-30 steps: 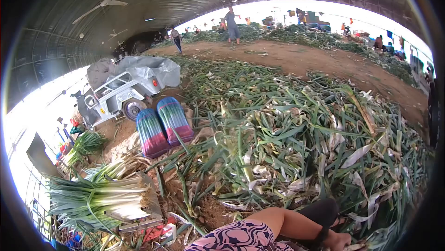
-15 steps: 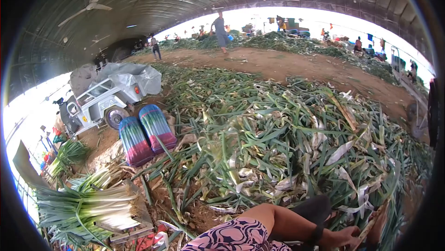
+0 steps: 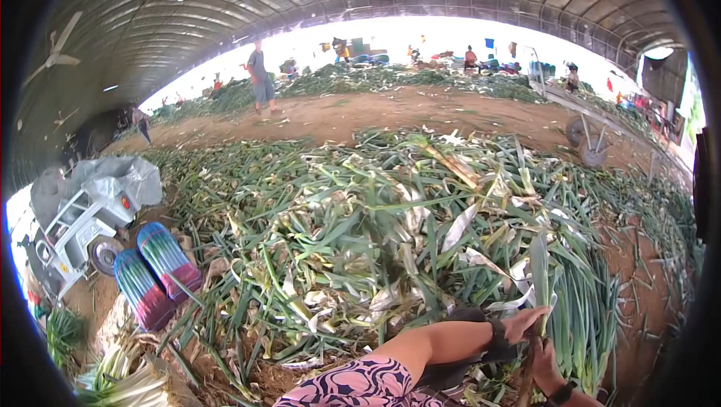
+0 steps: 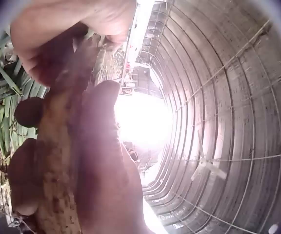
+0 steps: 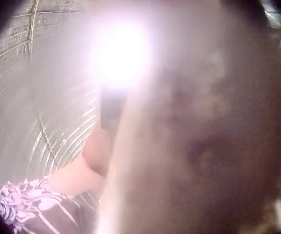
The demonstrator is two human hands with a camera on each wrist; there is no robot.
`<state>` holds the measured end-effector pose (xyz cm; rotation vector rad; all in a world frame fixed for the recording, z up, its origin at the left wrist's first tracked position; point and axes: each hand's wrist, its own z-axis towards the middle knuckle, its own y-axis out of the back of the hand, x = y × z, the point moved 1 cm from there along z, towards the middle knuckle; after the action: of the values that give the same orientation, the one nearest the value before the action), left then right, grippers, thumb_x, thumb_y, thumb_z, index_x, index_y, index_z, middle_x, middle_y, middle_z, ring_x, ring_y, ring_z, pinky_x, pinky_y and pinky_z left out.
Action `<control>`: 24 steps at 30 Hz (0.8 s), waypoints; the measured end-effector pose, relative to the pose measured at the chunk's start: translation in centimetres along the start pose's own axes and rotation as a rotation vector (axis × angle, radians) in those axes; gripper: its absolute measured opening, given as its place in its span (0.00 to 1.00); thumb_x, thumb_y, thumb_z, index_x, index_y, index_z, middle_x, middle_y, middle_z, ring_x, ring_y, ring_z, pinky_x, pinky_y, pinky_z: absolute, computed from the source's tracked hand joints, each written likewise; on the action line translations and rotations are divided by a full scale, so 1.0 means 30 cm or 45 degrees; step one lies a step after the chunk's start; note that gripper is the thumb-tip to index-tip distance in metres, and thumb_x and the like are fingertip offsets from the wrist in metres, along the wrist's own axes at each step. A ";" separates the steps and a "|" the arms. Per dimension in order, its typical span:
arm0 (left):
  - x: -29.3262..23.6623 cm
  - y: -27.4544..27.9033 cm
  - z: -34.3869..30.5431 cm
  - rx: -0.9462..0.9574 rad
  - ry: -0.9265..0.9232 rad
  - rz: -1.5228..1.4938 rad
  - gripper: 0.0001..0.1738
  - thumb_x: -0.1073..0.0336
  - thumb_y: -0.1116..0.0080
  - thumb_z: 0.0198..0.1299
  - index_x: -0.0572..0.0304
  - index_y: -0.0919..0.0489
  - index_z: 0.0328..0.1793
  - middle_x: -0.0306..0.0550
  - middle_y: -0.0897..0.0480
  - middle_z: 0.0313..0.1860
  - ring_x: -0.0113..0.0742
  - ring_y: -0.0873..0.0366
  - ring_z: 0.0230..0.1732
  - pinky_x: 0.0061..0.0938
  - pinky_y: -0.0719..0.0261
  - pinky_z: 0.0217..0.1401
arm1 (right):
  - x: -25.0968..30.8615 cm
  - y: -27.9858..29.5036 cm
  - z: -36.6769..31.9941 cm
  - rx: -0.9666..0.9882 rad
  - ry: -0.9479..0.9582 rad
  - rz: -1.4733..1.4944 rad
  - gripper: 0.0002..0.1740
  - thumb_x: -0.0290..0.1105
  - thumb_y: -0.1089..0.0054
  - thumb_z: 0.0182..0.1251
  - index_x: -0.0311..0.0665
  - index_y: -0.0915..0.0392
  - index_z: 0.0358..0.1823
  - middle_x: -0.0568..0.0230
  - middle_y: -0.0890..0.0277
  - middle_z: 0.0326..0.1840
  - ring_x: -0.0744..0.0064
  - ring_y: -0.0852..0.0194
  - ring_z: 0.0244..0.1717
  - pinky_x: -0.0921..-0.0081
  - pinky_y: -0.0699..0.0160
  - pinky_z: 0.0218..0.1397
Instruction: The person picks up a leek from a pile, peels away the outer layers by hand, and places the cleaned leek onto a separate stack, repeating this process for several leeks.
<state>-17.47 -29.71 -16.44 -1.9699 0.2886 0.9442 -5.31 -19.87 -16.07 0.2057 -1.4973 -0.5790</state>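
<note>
The left hand (image 3: 523, 324) and right hand (image 3: 545, 364) are gripping a stalk (image 4: 57, 195) close together, near right. Green leaves (image 3: 582, 324) are lying beside them. A cart (image 3: 81, 233) is standing far left.

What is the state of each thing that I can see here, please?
Left hand, gripping the stalk
Right hand, gripping the same stalk
Leaves, heaped loosely on the ground
Two bags, filled, side by side
Grey vehicle, partly covered with sheeting
Fan, hanging overhead; spinning unclear
</note>
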 end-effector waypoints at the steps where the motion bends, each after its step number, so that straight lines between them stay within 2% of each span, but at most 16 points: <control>1: 0.029 0.000 0.028 -0.024 0.006 0.012 0.20 0.41 0.43 0.54 0.46 0.25 0.39 0.31 0.30 0.27 0.27 0.32 0.28 0.28 0.32 0.35 | -0.011 0.015 -0.014 0.022 -0.059 0.051 0.17 0.41 0.56 0.73 0.29 0.34 0.40 0.56 0.31 0.27 0.63 0.32 0.30 0.68 0.34 0.36; 2: 0.050 -0.002 0.053 -0.049 0.012 0.022 0.19 0.42 0.41 0.52 0.45 0.25 0.39 0.32 0.29 0.31 0.27 0.32 0.32 0.29 0.34 0.38 | -0.157 0.017 0.008 0.020 -0.025 0.219 0.18 0.40 0.60 0.74 0.28 0.33 0.43 0.53 0.30 0.31 0.62 0.33 0.32 0.67 0.35 0.36; 4: 0.065 -0.014 0.090 -0.042 -0.059 0.046 0.19 0.43 0.41 0.53 0.46 0.25 0.41 0.31 0.28 0.33 0.27 0.31 0.33 0.29 0.33 0.38 | -0.195 0.066 0.005 -0.077 0.276 -0.098 0.19 0.41 0.62 0.74 0.29 0.33 0.44 0.51 0.31 0.32 0.60 0.33 0.32 0.67 0.34 0.36; 6: 0.054 -0.047 0.129 -0.113 -0.094 0.027 0.16 0.47 0.43 0.57 0.45 0.25 0.43 0.32 0.28 0.33 0.27 0.31 0.34 0.30 0.31 0.39 | -0.218 0.099 0.026 -0.102 0.274 -0.041 0.20 0.42 0.64 0.75 0.29 0.32 0.45 0.52 0.31 0.33 0.61 0.33 0.32 0.67 0.34 0.37; 8: -0.019 -0.047 0.143 -0.056 -0.229 0.173 0.16 0.47 0.48 0.60 0.47 0.26 0.43 0.32 0.27 0.33 0.25 0.30 0.33 0.27 0.31 0.37 | -0.228 0.130 0.078 -0.063 -0.037 0.387 0.20 0.43 0.65 0.75 0.31 0.31 0.47 0.56 0.30 0.33 0.64 0.33 0.32 0.69 0.33 0.37; 10: -0.090 -0.063 0.143 0.055 -0.316 0.305 0.16 0.47 0.52 0.63 0.48 0.26 0.43 0.33 0.27 0.34 0.24 0.30 0.33 0.24 0.31 0.35 | -0.132 0.155 0.119 0.033 -0.202 0.912 0.20 0.43 0.65 0.75 0.35 0.29 0.48 0.65 0.29 0.34 0.72 0.33 0.33 0.72 0.31 0.39; 11: -0.097 -0.097 0.162 0.152 -0.324 0.354 0.17 0.47 0.54 0.65 0.49 0.27 0.43 0.33 0.26 0.34 0.23 0.30 0.32 0.23 0.31 0.34 | 0.044 0.197 0.108 0.126 -0.201 0.802 0.19 0.42 0.64 0.75 0.37 0.28 0.49 0.70 0.29 0.36 0.78 0.34 0.34 0.76 0.31 0.38; 12: -0.127 -0.114 0.176 0.202 -0.449 0.503 0.18 0.48 0.58 0.67 0.51 0.27 0.43 0.33 0.26 0.34 0.22 0.30 0.32 0.22 0.30 0.33 | 0.028 0.225 0.148 0.123 -0.153 0.540 0.18 0.41 0.64 0.74 0.36 0.28 0.50 0.69 0.29 0.34 0.76 0.33 0.33 0.75 0.30 0.36; 13: -0.120 -0.079 0.243 0.249 -0.753 0.694 0.17 0.51 0.61 0.69 0.53 0.27 0.43 0.34 0.25 0.34 0.22 0.29 0.33 0.24 0.28 0.36 | -0.074 0.229 0.178 0.068 -0.362 0.819 0.16 0.39 0.63 0.74 0.36 0.28 0.48 0.68 0.29 0.34 0.75 0.32 0.32 0.74 0.30 0.35; 14: -0.158 -0.106 0.221 0.371 -0.725 0.761 0.16 0.55 0.62 0.69 0.57 0.27 0.45 0.38 0.23 0.37 0.25 0.25 0.37 0.25 0.25 0.41 | 0.007 0.258 0.164 0.001 -0.349 0.780 0.14 0.37 0.62 0.73 0.37 0.28 0.46 0.67 0.28 0.33 0.75 0.31 0.33 0.72 0.29 0.35; 15: -0.155 -0.120 0.262 0.400 -0.476 0.364 0.17 0.57 0.61 0.68 0.61 0.27 0.50 0.42 0.21 0.41 0.30 0.23 0.43 0.29 0.23 0.48 | -0.007 0.281 0.173 -0.026 -0.454 0.900 0.13 0.37 0.61 0.73 0.37 0.29 0.43 0.67 0.29 0.31 0.75 0.31 0.33 0.69 0.28 0.35; 16: -0.174 -0.131 0.274 0.398 -0.363 0.297 0.17 0.59 0.60 0.67 0.64 0.27 0.51 0.44 0.20 0.43 0.34 0.22 0.46 0.31 0.24 0.52 | 0.100 0.322 0.134 -0.049 -0.291 0.335 0.15 0.39 0.62 0.73 0.36 0.28 0.43 0.60 0.27 0.29 0.64 0.28 0.32 0.65 0.27 0.37; 18: -0.150 -0.112 0.368 0.464 -0.562 0.439 0.12 0.65 0.54 0.63 0.63 0.26 0.46 0.44 0.21 0.41 0.34 0.23 0.42 0.32 0.25 0.48 | -0.006 0.371 0.154 -0.206 0.224 -0.400 0.16 0.39 0.60 0.71 0.35 0.28 0.43 0.42 0.27 0.34 0.39 0.28 0.37 0.56 0.30 0.41; 20: -0.123 -0.117 0.417 0.545 -0.426 0.246 0.11 0.67 0.52 0.60 0.64 0.26 0.46 0.44 0.22 0.42 0.35 0.24 0.43 0.33 0.27 0.48 | -0.048 0.397 0.152 -0.289 0.077 -0.390 0.15 0.39 0.58 0.69 0.34 0.28 0.40 0.41 0.27 0.33 0.37 0.29 0.39 0.52 0.32 0.40; 21: -0.128 -0.159 0.382 0.609 -0.198 -0.042 0.15 0.65 0.53 0.60 0.67 0.28 0.50 0.47 0.21 0.44 0.37 0.23 0.46 0.34 0.28 0.53 | -0.031 0.408 0.134 -0.298 -0.034 -0.384 0.15 0.39 0.58 0.69 0.33 0.28 0.39 0.40 0.27 0.32 0.37 0.30 0.39 0.52 0.32 0.39; 24: -0.100 -0.208 0.329 0.616 -0.147 -0.096 0.16 0.68 0.52 0.59 0.65 0.29 0.53 0.46 0.21 0.45 0.38 0.24 0.48 0.35 0.28 0.56 | -0.124 0.393 0.116 -0.364 0.034 -0.432 0.14 0.37 0.55 0.66 0.32 0.27 0.37 0.40 0.27 0.29 0.39 0.28 0.36 0.52 0.33 0.37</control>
<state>-21.17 -18.69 -13.31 -1.4694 0.3384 0.8430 -5.81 -7.32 -13.44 0.2455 -1.3435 -1.0497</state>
